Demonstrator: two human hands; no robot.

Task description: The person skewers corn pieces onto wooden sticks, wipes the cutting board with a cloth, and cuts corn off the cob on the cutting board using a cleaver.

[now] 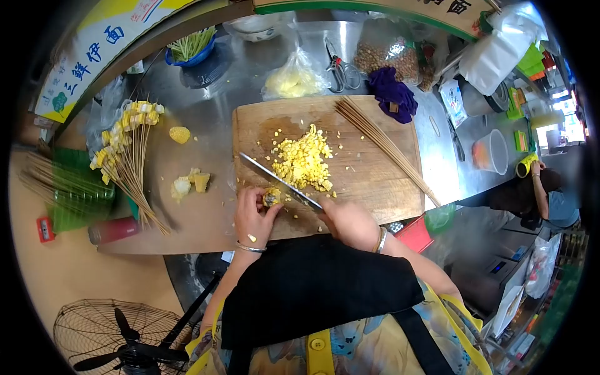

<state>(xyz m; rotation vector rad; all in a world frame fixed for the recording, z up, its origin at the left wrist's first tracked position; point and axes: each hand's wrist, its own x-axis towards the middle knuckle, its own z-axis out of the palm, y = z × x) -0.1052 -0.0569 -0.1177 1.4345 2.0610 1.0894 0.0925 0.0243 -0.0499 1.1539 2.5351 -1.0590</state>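
My left hand [253, 215] grips a short piece of corn cob [271, 197] at the near left of the wooden cutting board [375, 187]. In my right hand [351, 223] is the handle of a knife [275, 179], its blade slanting up and left across the board, just beyond the cob. Whether the blade touches the cob I cannot tell. A heap of cut yellow corn kernels [303, 159] lies past the blade, with loose kernels scattered around it.
Bamboo skewers [387, 147] lie along the board's right side. Skewered corn pieces [125, 134], a corn chunk [179, 135] and cob scraps [199, 181] are at left. Scissors [340, 69], a plastic bag [294, 78] and a purple cloth [392, 92] lie behind. Another person [553, 194] stands far right.
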